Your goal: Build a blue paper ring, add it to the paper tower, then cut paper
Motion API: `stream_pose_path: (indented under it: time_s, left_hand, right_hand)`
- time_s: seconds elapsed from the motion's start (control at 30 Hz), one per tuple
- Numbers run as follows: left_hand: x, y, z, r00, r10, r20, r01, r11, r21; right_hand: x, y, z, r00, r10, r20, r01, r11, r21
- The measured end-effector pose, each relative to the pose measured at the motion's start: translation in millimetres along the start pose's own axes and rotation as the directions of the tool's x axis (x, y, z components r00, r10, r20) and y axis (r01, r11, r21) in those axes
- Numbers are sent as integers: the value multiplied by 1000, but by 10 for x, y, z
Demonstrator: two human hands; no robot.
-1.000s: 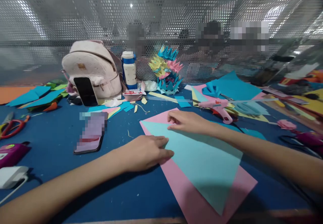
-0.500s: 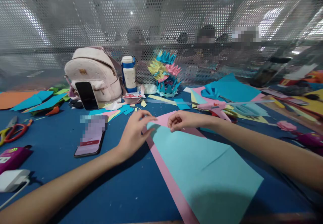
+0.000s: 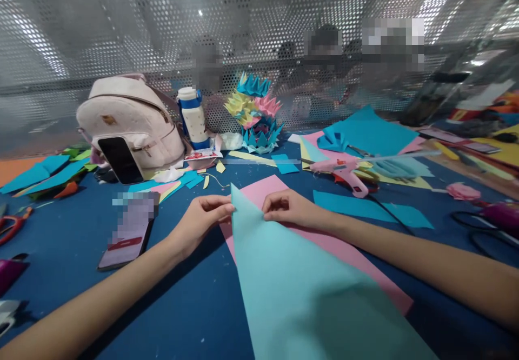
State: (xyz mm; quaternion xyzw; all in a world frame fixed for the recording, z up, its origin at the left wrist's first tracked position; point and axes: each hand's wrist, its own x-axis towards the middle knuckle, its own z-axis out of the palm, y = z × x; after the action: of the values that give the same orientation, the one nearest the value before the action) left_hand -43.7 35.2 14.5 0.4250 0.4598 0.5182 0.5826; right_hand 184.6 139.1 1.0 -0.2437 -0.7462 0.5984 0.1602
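Note:
A light-blue sheet of paper (image 3: 292, 279) slants across the table in front of me, its far corner standing up to a point. Under it lies a pink sheet of paper (image 3: 270, 187), showing along the far and right sides. My left hand (image 3: 205, 222) pinches the light-blue sheet's left edge near that corner, thumb and fingertips together. On the sheet's right edge, my right hand (image 3: 286, 208) has its thumb and forefinger closed, the other fingers curled. A shadow falls across the sheet's near part.
Behind the sheets stand a pale backpack (image 3: 130, 117) with a dark phone (image 3: 120, 160) against it, a bottle (image 3: 193, 119) and folded paper flowers (image 3: 255, 111). Another phone (image 3: 130, 235) lies left. On the right are a pink glue gun (image 3: 343, 171) with its cord and a blue paper strip (image 3: 368, 208).
The light-blue sheet has turned and come nearer, its far corner now lifted. My left hand has closed on its edge and moved left. More of the pink sheet shows on the right.

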Motion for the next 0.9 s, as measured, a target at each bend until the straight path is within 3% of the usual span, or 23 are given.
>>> stream_pose_path:
  time_s: [0.23, 0.4, 0.7, 0.9]
  left_hand:
    - [24, -42, -46, 995, 60, -76, -45, 981, 188]
    - [11, 9, -12, 984, 142, -105, -100, 939, 329]
    - [14, -29, 105, 977, 159, -142, -89, 909, 408]
    - [-31, -60, 186, 950, 284, -130, -198, 870, 451]
  right_hand:
    - [-38, -23, -4, 997, -62, 54, 67, 994, -91]
    - [-38, -6, 19, 997, -71, 23, 73, 990, -120]
    - [-83, 6, 101, 994, -112, 8, 112, 984, -141]
    - [-107, -36, 187, 980, -102, -170, 88, 992, -88]
